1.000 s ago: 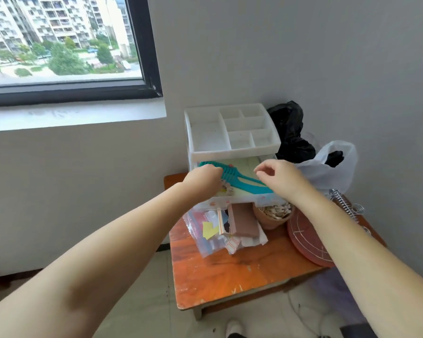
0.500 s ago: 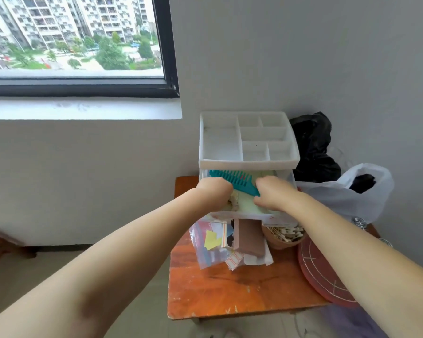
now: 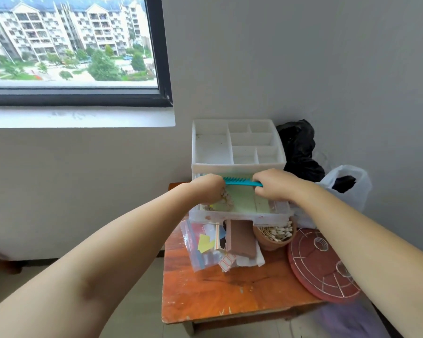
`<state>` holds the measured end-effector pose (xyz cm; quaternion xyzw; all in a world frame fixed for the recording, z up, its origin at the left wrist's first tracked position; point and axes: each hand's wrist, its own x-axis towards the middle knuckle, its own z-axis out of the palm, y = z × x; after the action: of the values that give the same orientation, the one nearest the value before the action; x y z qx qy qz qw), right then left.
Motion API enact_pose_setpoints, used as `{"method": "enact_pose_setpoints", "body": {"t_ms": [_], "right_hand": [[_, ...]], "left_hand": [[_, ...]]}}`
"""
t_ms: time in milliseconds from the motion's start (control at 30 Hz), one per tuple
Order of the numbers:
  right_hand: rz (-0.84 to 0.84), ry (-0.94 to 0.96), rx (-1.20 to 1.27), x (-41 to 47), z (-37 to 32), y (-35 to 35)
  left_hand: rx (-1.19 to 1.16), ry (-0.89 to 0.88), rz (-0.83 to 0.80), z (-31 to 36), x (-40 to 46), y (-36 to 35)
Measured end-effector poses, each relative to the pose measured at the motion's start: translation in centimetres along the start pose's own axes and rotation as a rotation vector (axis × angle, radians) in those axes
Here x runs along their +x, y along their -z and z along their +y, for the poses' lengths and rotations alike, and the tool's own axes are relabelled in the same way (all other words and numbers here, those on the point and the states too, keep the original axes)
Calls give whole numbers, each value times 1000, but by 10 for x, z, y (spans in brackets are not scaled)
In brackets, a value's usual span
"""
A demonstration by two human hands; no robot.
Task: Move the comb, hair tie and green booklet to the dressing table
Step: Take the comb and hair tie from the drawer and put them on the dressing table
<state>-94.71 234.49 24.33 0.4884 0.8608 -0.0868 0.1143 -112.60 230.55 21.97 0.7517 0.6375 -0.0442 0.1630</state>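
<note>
A white drawer organizer (image 3: 213, 152) stands at the back of a small orange table (image 3: 217, 296), its top drawer (image 3: 239, 217) pulled out. In the drawer lies the green booklet (image 3: 242, 200). A teal comb (image 3: 241, 181) stretches across above it between my hands. My left hand (image 3: 206, 189) is a fist closed on the comb's left end. My right hand (image 3: 276, 185) is curled down onto the booklet's far right part, with the comb's handle tip touching its thumb. No hair tie shows; my hands hide part of the drawer.
Below the drawer front lie a zip bag of papers (image 3: 200, 245), a brown block (image 3: 241, 240) and a clay pot of cotton swabs (image 3: 274, 237). A red round lid (image 3: 322, 267) overhangs the table's right edge. White (image 3: 347, 186) and black (image 3: 298, 147) bags fill the corner.
My right hand has dropped from above the comb's handle into the drawer onto the booklet. The comb has swung level, close over the drawer. The camera has moved closer.
</note>
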Motion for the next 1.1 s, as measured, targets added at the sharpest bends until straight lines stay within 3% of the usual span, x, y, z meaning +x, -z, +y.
{"method": "enact_pose_setpoints", "body": {"t_ms": [300,600,800,1000,1100], "right_hand": [[88,-190,185,-56,1,-8],[548,-725,279,-181,-49,-73],[618,-1127,218,-296,-97,-143],[450,-1502,116,-417,-201,-237],[400,-1759,161,-473,-275,-281]], "left_hand": [[-355,-60,116,-16,-8,31],[-549,-328,113,43,-52,25],[-384,-584,-135,125,-103,-37],[-158,-873,-366,199,-202,-138],[8,-1075,-370,217,-267,-191]]}}
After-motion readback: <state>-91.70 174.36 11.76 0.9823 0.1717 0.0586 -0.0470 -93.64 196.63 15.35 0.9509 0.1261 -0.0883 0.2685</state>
